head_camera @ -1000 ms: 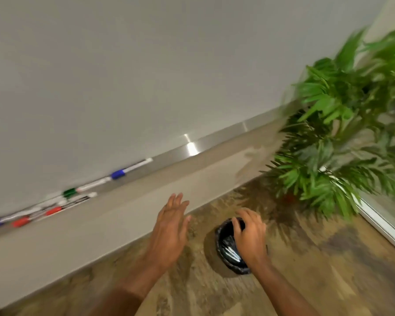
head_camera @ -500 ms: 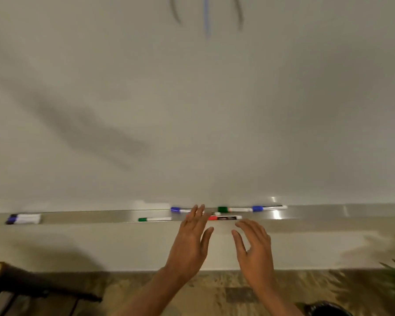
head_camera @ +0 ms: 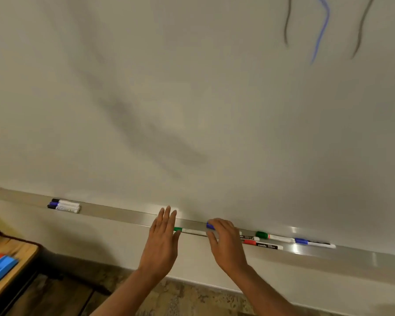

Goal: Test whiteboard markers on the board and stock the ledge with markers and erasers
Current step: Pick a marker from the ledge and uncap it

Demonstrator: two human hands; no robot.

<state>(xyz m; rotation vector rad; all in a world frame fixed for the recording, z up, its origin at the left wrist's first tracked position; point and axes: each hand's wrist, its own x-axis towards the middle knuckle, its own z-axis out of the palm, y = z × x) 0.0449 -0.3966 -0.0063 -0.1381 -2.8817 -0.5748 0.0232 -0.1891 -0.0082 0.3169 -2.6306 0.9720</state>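
At lower centre, the right hand (head_camera: pixel 224 241) curls over a blue-capped marker (head_camera: pixel 210 225) lying lengthwise along the ledge (head_camera: pixel 114 213); grip uncertain. The left hand (head_camera: pixel 163 238) hovers open.

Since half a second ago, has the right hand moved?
Yes. The right hand went forward onto the ledge; its fingers now cover a blue-capped marker.
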